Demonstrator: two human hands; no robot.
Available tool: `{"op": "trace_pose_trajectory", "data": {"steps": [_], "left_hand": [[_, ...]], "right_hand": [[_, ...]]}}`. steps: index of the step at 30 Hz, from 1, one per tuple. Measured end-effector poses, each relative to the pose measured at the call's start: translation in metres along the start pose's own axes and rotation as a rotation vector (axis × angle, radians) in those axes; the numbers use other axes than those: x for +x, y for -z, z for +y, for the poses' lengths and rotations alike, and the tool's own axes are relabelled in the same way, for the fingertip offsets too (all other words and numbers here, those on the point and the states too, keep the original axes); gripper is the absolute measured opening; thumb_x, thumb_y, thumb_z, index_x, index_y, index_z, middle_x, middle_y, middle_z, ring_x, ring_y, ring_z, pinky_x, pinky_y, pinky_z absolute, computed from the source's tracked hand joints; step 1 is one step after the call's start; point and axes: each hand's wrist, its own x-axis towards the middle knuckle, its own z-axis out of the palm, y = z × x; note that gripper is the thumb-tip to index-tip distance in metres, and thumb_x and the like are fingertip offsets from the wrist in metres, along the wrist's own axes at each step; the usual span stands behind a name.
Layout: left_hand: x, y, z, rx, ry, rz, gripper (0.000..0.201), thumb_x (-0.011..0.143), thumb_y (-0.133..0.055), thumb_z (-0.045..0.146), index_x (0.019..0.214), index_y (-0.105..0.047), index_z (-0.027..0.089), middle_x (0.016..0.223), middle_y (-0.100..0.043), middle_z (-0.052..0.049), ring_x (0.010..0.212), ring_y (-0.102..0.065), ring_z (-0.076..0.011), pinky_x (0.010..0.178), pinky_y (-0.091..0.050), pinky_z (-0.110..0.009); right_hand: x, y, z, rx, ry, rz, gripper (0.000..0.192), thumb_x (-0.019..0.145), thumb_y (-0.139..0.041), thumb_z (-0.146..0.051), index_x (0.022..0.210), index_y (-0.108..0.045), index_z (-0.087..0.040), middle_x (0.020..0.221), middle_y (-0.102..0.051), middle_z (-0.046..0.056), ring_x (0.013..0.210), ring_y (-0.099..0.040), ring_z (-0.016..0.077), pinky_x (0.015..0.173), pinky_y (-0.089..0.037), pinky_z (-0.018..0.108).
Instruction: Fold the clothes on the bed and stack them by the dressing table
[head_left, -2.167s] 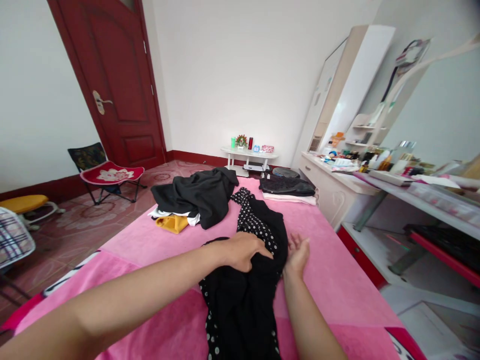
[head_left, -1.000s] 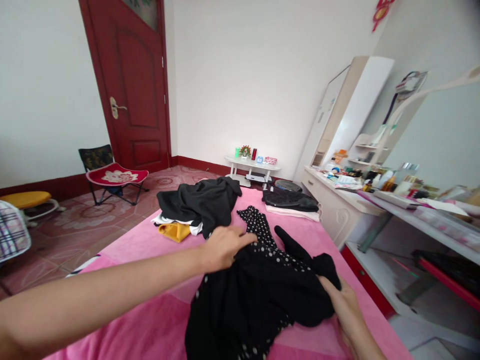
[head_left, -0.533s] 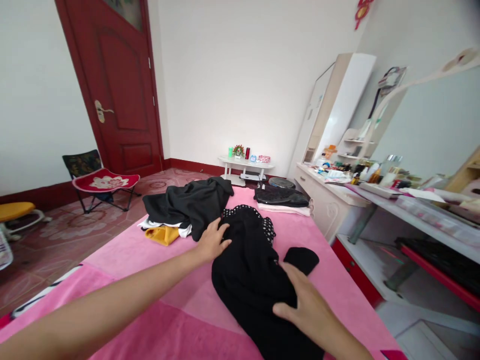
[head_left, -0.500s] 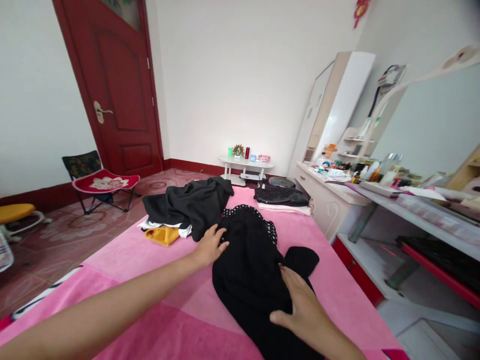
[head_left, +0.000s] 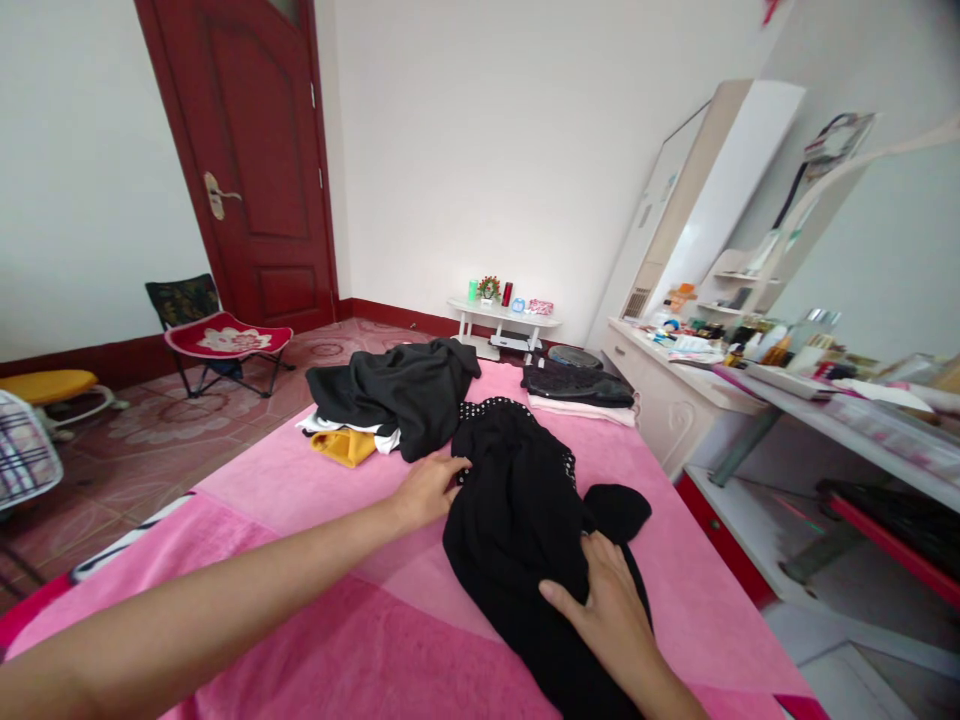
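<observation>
A black garment with white dots (head_left: 517,500) lies spread on the pink bed cover (head_left: 300,480). My left hand (head_left: 427,490) rests on the garment's left edge, fingers touching the dotted trim. Lower down, my right hand (head_left: 607,610) presses flat on the fabric near its right side. A black lobe of the garment sticks out to the right of that hand. Neither hand has the cloth gripped.
A heap of dark, white and yellow clothes (head_left: 390,395) sits behind the garment. Folded black and pink items (head_left: 577,390) lie at the bed's far right. A cluttered white dresser (head_left: 697,360) stands right; a folding chair (head_left: 217,335) and red door (head_left: 255,170) left.
The garment was turned over and laid flat, its dotted side now mostly hidden. My right hand moved from gripping its right edge to pressing on top; my left hand stayed at the left edge.
</observation>
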Motion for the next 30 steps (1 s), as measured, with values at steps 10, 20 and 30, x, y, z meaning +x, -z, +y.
{"op": "trace_pose_trajectory", "data": {"steps": [10, 20, 30], "left_hand": [[0.041, 0.043, -0.047, 0.563, 0.042, -0.054, 0.038, 0.085, -0.044, 0.011, 0.118, -0.059, 0.024, 0.110, -0.055, -0.016, 0.105, -0.049, -0.0301, 0.083, -0.045, -0.044], [0.055, 0.151, -0.045, 0.687, -0.193, -0.002, 0.030, 0.087, -0.043, 0.012, 0.100, -0.066, 0.025, 0.107, -0.050, -0.009, 0.105, -0.046, -0.0255, 0.082, -0.041, -0.036], [0.005, 0.094, -0.101, 0.814, 0.022, -0.189, 0.024, 0.077, -0.056, 0.014, 0.098, -0.068, 0.015, 0.115, -0.051, -0.014, 0.097, -0.049, -0.0249, 0.076, -0.045, -0.033]], "right_hand": [[-0.003, -0.005, 0.002, 0.020, -0.009, 0.046, 0.065, 0.072, -0.062, -0.059, 0.122, -0.051, -0.020, 0.121, -0.055, 0.012, 0.116, -0.048, 0.0333, 0.098, -0.040, 0.052], [-0.004, -0.001, 0.004, 0.091, -0.023, 0.028, 0.062, 0.072, -0.064, -0.055, 0.122, -0.053, -0.019, 0.123, -0.054, 0.012, 0.116, -0.048, 0.0302, 0.097, -0.042, 0.046], [-0.004, 0.001, 0.001, 0.069, -0.012, 0.023, 0.060, 0.076, -0.061, -0.056, 0.121, -0.053, -0.017, 0.122, -0.053, 0.014, 0.118, -0.047, 0.0312, 0.099, -0.039, 0.049]]}}
